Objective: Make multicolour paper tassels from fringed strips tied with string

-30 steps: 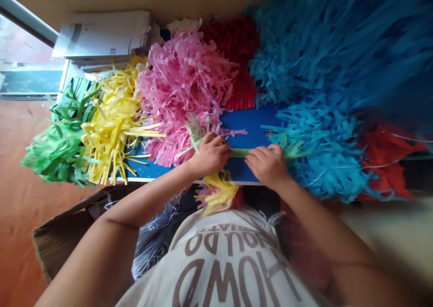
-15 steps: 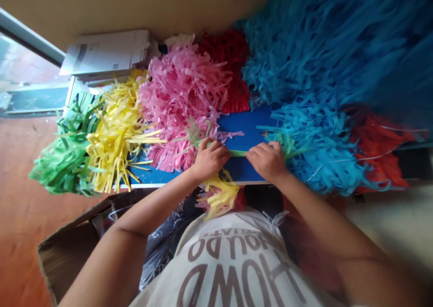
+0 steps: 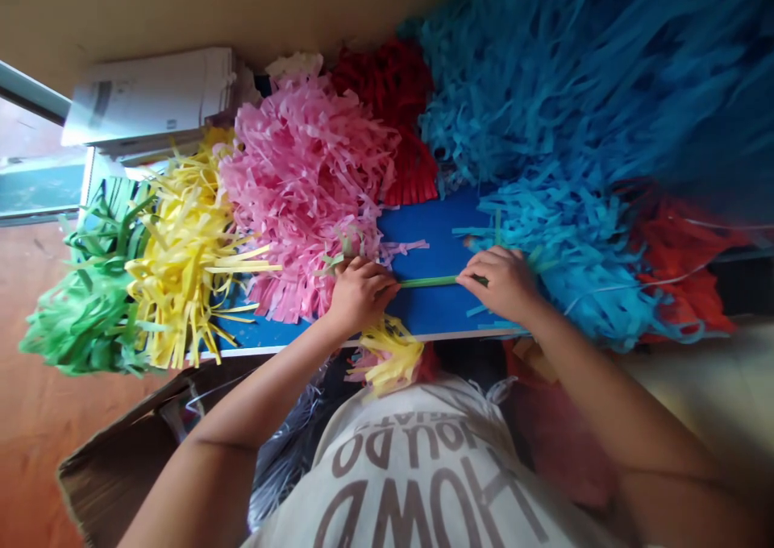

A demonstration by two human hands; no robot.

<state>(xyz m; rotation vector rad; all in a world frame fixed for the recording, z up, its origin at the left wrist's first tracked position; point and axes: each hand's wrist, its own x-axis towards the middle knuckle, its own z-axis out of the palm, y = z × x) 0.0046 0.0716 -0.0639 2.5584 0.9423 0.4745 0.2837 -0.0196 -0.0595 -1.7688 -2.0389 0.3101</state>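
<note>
A narrow green tissue-paper strip [image 3: 428, 282] runs level between my two hands, above the blue table top [image 3: 417, 230]. My left hand [image 3: 363, 292] is closed round its left end, and pale green fringe pokes out past the knuckles. With finger and thumb, my right hand [image 3: 501, 280] pinches the other end; some green fringe shows beyond it. Close to my left hand lies a heap of pink paper fringe [image 3: 314, 177]. Beside my right hand is a pile of light blue fringe [image 3: 580, 250]. Yellow fringe [image 3: 390, 359] hangs below the table edge, near my lap.
Yellow fringe [image 3: 181, 266] and green fringe [image 3: 85, 314] cover the table's left end. Behind them sits a stack of papers [image 3: 151, 93]. Red fringe [image 3: 393, 113] lies at the back, orange-red fringe [image 3: 683, 258] at right. A large blue fringe mass [image 3: 574, 72] rises behind. A cardboard box [image 3: 114, 459] stands lower left.
The green strip between my hands looks narrower and tighter than before. My right hand has shifted slightly right and turned, my left slightly left. The view has moved a little.
</note>
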